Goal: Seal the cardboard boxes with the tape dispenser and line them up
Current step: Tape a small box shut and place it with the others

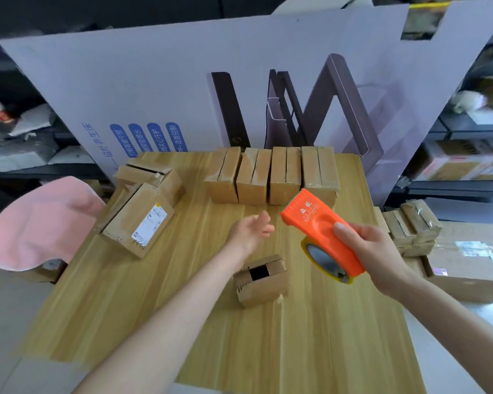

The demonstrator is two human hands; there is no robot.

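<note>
My right hand (373, 251) grips an orange tape dispenser (322, 237) with a yellowish tape roll, held above the wooden table (296, 336). My left hand (254, 231) hovers over the table's middle, fingers relaxed and holding nothing. A small cardboard box (261, 281) with a gap between its flaps lies just below my left wrist. Several taped boxes stand side by side in a row (271, 174) at the table's far edge. At the left lie a larger labelled box (137, 220) and an unsealed box (151, 174) behind it.
A big white printed carton (182, 89) stands upright behind the table. A pink cloth (37, 223) hangs off the left side. More taped boxes (413, 226) and a large carton (473, 257) sit to the right. Cluttered shelves flank both sides.
</note>
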